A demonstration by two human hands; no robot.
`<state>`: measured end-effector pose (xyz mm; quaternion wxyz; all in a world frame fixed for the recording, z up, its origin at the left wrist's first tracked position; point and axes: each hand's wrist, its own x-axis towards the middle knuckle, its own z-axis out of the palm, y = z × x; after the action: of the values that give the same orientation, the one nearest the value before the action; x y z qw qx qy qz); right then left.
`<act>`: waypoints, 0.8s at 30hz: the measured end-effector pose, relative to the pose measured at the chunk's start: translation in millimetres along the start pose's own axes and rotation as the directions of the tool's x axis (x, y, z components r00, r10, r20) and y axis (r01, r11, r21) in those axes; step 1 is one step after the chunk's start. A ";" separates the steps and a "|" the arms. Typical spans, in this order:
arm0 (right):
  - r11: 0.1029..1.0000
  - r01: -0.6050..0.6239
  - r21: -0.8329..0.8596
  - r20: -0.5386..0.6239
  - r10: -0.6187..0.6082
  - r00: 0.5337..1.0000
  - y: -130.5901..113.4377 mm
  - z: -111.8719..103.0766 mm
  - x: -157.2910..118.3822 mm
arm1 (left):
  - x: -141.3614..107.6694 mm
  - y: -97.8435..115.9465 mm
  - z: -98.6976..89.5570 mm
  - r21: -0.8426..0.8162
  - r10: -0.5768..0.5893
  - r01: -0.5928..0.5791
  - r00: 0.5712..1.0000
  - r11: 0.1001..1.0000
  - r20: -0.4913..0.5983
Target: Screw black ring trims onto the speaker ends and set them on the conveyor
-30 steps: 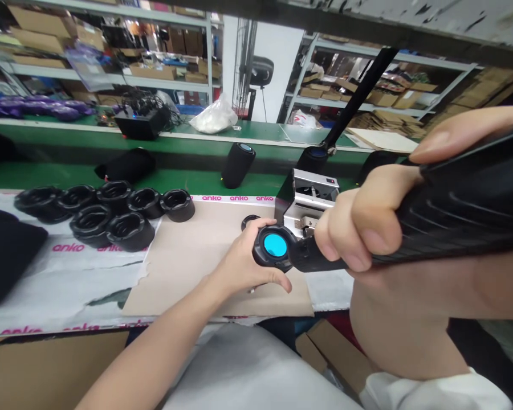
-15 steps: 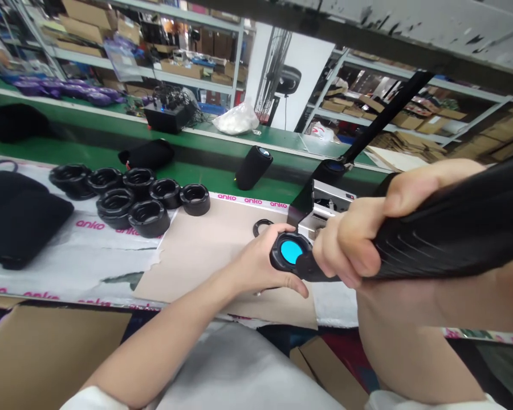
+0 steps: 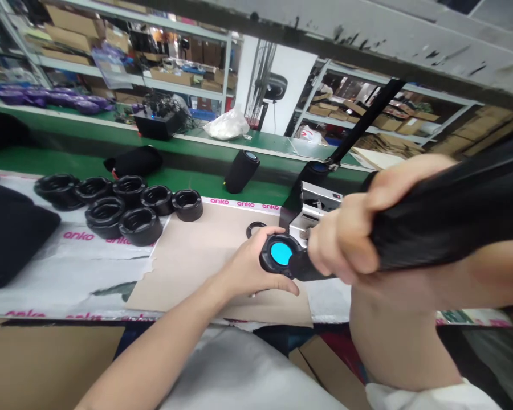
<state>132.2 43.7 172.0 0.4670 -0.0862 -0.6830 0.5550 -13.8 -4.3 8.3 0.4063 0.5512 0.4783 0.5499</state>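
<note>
My left hand (image 3: 250,265) curls around a black round part with a bright blue disc (image 3: 281,254) in its face, thumb on the near side. My right hand (image 3: 346,233) grips a long black tool (image 3: 448,210), whose body runs off to the right edge. The tool's dark front end reaches the round part and overlaps the edge of the disc; whether they touch I cannot tell. Just behind my left hand a thin black ring (image 3: 255,228) lies on the brown cardboard sheet (image 3: 196,250). Beyond my hands stands a silver metal fixture (image 3: 318,196), partly hidden by my right hand.
Several thick black rings (image 3: 141,225) stand grouped at the left, beside a black cloth item (image 3: 15,233). A black cylindrical speaker (image 3: 241,171) and another black item (image 3: 137,162) rest on the green belt (image 3: 188,176). A beam (image 3: 346,45) crosses overhead.
The view has shifted slightly, so the bench and both hands sit a little further left. Both hands keep their hold, and the tool stays against or close over the round part.
</note>
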 end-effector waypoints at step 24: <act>1.000 0.021 -0.006 -0.470 -0.021 0.883 98.2 -92.3 -11.6 | -6.6 -13.3 2.5 0.086 0.164 -0.154 0.979 0.984 -0.118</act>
<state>167.0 135.1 78.5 0.6244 -0.2107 -0.5508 0.5122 -12.0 -7.7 -6.3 0.3091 0.5674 0.4778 0.5951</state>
